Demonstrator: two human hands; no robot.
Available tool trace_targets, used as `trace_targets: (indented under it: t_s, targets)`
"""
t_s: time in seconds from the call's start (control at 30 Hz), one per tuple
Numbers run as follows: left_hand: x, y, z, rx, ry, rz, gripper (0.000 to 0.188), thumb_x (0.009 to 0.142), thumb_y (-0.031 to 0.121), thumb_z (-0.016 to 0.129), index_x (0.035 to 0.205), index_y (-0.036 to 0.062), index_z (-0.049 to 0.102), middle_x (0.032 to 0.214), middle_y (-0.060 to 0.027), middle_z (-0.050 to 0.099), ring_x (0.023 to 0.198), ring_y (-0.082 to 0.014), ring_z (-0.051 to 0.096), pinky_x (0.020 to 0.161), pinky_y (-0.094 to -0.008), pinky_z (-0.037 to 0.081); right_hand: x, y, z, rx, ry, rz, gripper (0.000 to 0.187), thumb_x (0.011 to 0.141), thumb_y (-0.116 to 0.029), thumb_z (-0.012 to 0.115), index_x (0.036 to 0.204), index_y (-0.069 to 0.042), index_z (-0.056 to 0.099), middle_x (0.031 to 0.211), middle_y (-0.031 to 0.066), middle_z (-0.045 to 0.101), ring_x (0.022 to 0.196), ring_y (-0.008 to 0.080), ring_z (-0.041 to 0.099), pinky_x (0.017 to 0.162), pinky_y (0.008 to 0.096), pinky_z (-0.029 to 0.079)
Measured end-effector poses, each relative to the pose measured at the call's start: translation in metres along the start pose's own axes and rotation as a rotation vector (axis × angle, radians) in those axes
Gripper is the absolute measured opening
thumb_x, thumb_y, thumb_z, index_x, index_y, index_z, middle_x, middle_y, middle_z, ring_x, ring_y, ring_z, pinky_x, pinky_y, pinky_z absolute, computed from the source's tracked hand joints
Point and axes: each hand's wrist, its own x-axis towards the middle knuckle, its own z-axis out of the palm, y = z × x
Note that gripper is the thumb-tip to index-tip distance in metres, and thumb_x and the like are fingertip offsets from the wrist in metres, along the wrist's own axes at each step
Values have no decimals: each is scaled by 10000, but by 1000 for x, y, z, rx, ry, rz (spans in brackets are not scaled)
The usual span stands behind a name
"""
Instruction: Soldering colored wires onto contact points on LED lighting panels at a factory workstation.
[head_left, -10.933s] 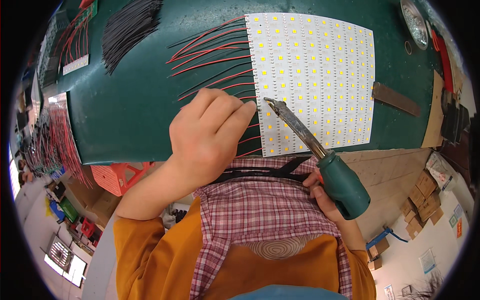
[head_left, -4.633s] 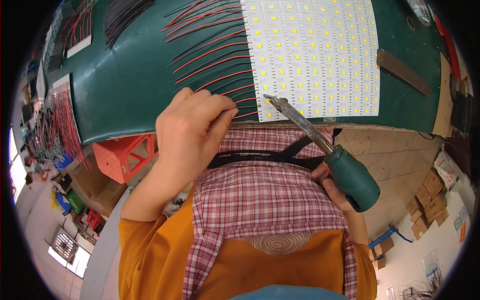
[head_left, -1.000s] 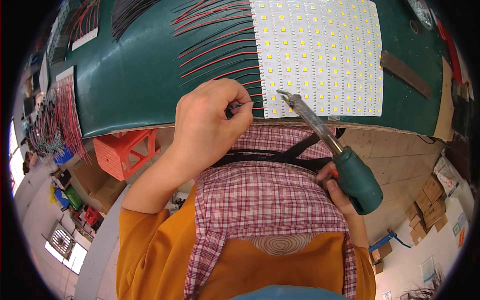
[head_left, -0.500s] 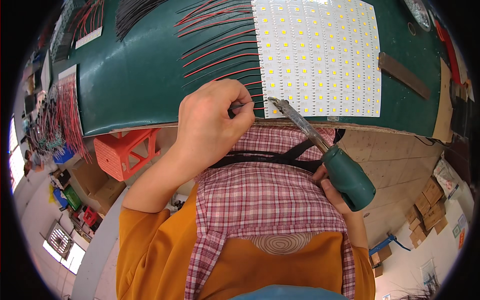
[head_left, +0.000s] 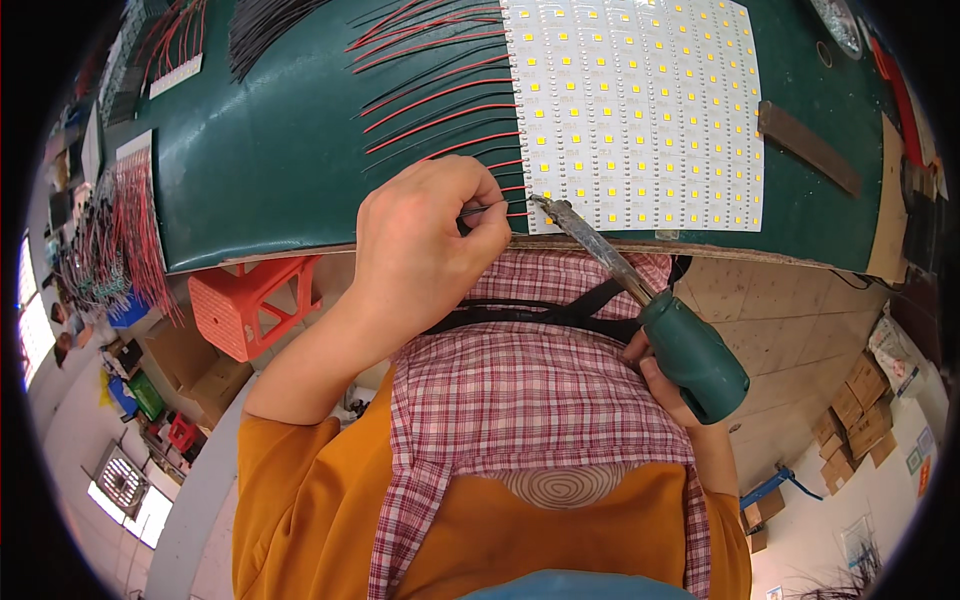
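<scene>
A white LED panel [head_left: 630, 150] with rows of yellow LEDs lies on the green table. Red and black wires [head_left: 440, 100] fan out from its left edge. My left hand [head_left: 425, 235] pinches a thin black wire [head_left: 515, 203] near the panel's lower left corner. In my right hand [head_left: 665, 385] is a soldering iron [head_left: 695, 355] with a thick green handle, which hides most of the fingers. The iron's tip rests at the end of that black wire, on the panel's left edge.
A flat brown bar [head_left: 808, 150] lies right of the panel. Black wires [head_left: 265, 35] are bundled at the far left, and a strip with many red wires [head_left: 135, 200] hangs over the table's left edge. An orange stool [head_left: 245, 305] stands below the table.
The iron's tip has shifted slightly left along the panel edge. The panel has moved up a touch. My left hand keeps nearly the same place and pinch.
</scene>
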Motion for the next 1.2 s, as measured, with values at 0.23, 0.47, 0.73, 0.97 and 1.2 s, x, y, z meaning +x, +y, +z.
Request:
trace_targets:
  t_s: [0.23,0.47,0.73,0.97,1.2]
  targets:
    - [0,2,0,2,4,-3,78,695,12,653,709,53,588,674,-67,604,647,-255,595,571,-362,466,-7,6,0,-6,-20,65,203,894,-101,639,1060,13,613,843,101,665,745,184,617,679,321,501]
    - [0,1,1,4,16,9,78,695,14,654,714,51,588,677,-69,605,646,-255,595,572,-364,467,-4,7,2,-98,27,55,334,674,-116,759,1000,-140,691,1012,39,652,789,215,671,647,319,535]
    - [-1,0,1,1,8,1,78,701,18,652,715,52,584,683,-70,609,652,-259,597,576,-367,467,-3,5,3,-16,20,-21,186,885,-91,635,1039,12,620,847,100,665,746,189,612,688,323,503]
    - [-1,-1,1,3,4,-5,78,703,24,653,714,55,583,687,-69,611,665,-264,601,582,-374,469,-9,5,4,57,29,62,222,891,-111,627,1082,0,607,870,101,660,774,182,611,706,324,501]
    - [2,3,1,2,0,-8,74,716,33,656,723,56,586,686,-75,607,671,-273,601,588,-377,470,-10,-7,-4,386,111,226,300,911,-144,613,1182,-23,568,907,94,650,743,124,579,674,275,484]
